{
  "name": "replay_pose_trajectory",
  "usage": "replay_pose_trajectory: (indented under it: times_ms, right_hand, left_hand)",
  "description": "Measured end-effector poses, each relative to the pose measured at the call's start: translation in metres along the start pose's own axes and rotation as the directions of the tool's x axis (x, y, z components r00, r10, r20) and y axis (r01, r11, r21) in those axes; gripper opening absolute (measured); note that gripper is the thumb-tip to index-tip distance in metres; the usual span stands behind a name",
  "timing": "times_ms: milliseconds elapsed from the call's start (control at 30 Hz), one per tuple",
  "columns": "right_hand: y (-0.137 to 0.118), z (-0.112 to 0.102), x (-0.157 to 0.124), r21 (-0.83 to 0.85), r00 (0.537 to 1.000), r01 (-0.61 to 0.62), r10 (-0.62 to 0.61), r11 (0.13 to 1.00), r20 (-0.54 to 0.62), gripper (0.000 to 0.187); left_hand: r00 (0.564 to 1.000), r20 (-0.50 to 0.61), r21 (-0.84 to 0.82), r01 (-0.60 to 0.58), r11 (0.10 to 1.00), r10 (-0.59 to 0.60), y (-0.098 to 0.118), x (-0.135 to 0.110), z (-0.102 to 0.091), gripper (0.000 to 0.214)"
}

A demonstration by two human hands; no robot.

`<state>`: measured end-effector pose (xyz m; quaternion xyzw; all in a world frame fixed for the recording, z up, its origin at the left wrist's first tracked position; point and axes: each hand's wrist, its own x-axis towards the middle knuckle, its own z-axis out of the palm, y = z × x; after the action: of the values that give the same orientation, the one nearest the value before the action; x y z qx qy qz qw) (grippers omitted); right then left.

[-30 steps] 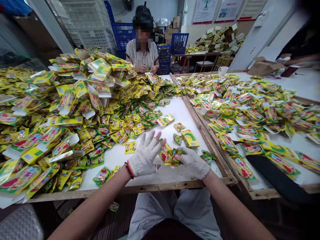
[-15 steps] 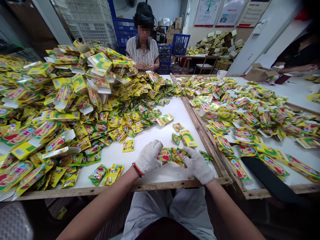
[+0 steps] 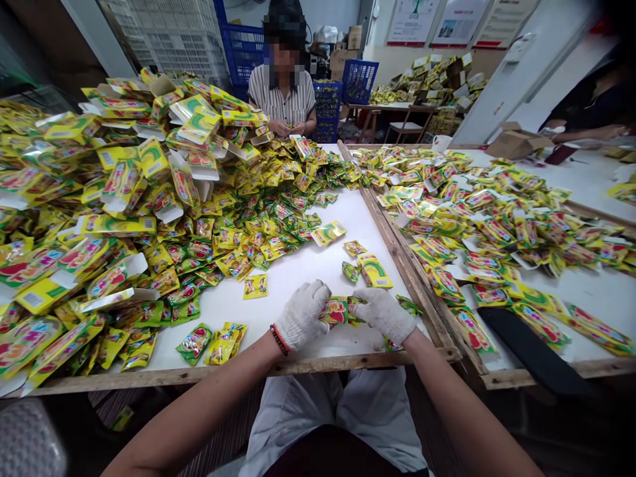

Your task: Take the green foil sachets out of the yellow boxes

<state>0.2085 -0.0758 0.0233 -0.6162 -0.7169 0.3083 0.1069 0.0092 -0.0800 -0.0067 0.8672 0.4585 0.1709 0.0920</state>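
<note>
This looks like a packing workshop, with a heap of small boxes (image 3: 201, 126) left of the left hand (image 3: 304, 315), and stacked crates (image 3: 181, 50) and a co-worker (image 3: 285, 99) beyond it.

**Obscured and Partial Items**

Carton (image 3: 334, 310): left hand (image 3: 304, 317) is covering one end, right hand (image 3: 386, 314) is hiding the other.
Box heap (image 3: 119, 182): is running off the left edge.
Posters (image 3: 413, 22): tops are falling outside; small print is blurring.
Person (image 3: 589, 99), far right: upper body is merging into darkness.
</note>
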Motion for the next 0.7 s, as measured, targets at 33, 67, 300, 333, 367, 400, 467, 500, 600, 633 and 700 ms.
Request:
replay_pose_trajectory:
  times_ms: [33, 67, 300, 333, 367, 400, 467, 500, 600, 633, 700]
  right_hand:
    - [0.001, 0.003, 0.001, 0.011, 0.999, 0.012, -0.011, 1.000, -0.039, 0.016]
    - [0.002, 0.007, 0.001, 0.061, 0.998, 0.012, -0.008, 0.998, -0.060, 0.017]
    - [0.012, 0.021, -0.013, 0.606, 0.978, -0.102, 0.192, 0.789, -0.085, 0.035]
    - [0.011, 0.022, -0.015, 0.606, 0.979, -0.130, 0.198, 0.785, -0.045, 0.032]
    - [0.009, 0.023, -0.018, 0.617, 0.984, -0.151, 0.178, 0.772, 0.019, 0.029]
    - [0.006, 0.023, -0.020, 0.643, 0.987, -0.163, 0.131, 0.748, 0.098, 0.027]
    - [0.002, 0.023, -0.026, 0.717, 0.964, -0.185, -0.020, 0.672, 0.267, 0.027]
    - [0.000, 0.022, -0.028, 0.750, 0.941, -0.201, -0.089, 0.630, 0.327, 0.028]
    - [-0.002, 0.019, -0.033, 0.802, 0.922, -0.226, -0.146, 0.553, 0.360, 0.035]
    - [-0.002, 0.020, -0.033, 0.803, 0.933, -0.212, -0.130, 0.557, 0.337, 0.035]
    - [-0.002, 0.022, -0.031, 0.774, 0.953, -0.181, -0.085, 0.606, 0.290, 0.033]
  left_hand:
    - [1.000, 0.005, 0.003, -0.001, 1.000, 0.001, 0.000, 0.001, 0.000, 0.044]
    - [1.000, 0.006, 0.003, 0.008, 1.000, -0.008, -0.001, 0.001, 0.000, 0.044]
    - [0.995, -0.020, 0.007, 0.103, 0.995, -0.103, -0.002, 0.002, 0.000, 0.044]
    - [0.996, -0.010, 0.009, 0.091, 0.996, -0.091, -0.001, 0.001, 0.000, 0.043]
    - [0.997, 0.000, 0.010, 0.078, 0.997, -0.078, 0.000, 0.001, 0.000, 0.043]
    - [0.998, 0.012, 0.011, 0.065, 0.998, -0.065, 0.001, 0.000, 0.000, 0.043]
    - [0.998, 0.041, 0.011, 0.047, 0.999, -0.048, 0.003, -0.001, -0.002, 0.044]
    - [0.997, 0.057, 0.011, 0.047, 0.999, -0.047, 0.004, -0.002, -0.003, 0.043]
    - [0.993, 0.088, 0.016, 0.072, 0.997, -0.073, 0.005, -0.002, -0.004, 0.042]
    - [0.993, 0.088, 0.019, 0.076, 0.997, -0.077, 0.006, -0.001, -0.004, 0.042]
    - [0.994, 0.086, 0.030, 0.070, 0.997, -0.073, 0.008, 0.001, -0.002, 0.045]
